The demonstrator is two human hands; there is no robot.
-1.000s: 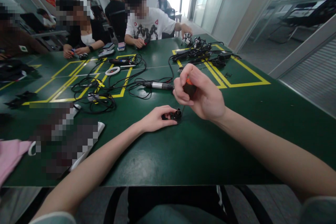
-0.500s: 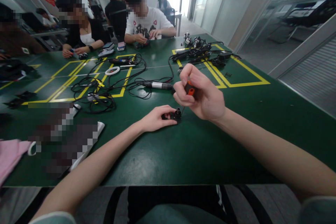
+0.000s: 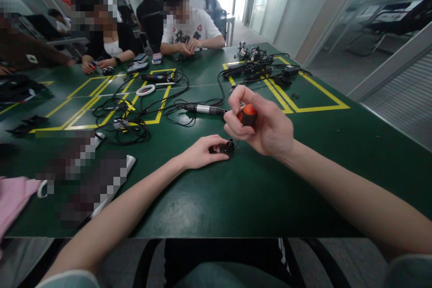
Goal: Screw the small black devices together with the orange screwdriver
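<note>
Head view, entry one: your left hand (image 3: 202, 153), fingertips pinched on a small black fitting with a short upright nozzle (image 3: 227, 147), holding it down on the dark green tabletop (image 3: 236, 198) just ahead of you.

Entry two: your right hand (image 3: 266, 128), fingers clenched round a stubby screwdriver with an orange-capped black handle (image 3: 248, 115).

Relation: the handle sits just above and slightly right of the fitting, and its long axis runs steeply down and leftward toward it. Whether the tip touches cannot be told. Only the left hand touches the fitting.
</note>
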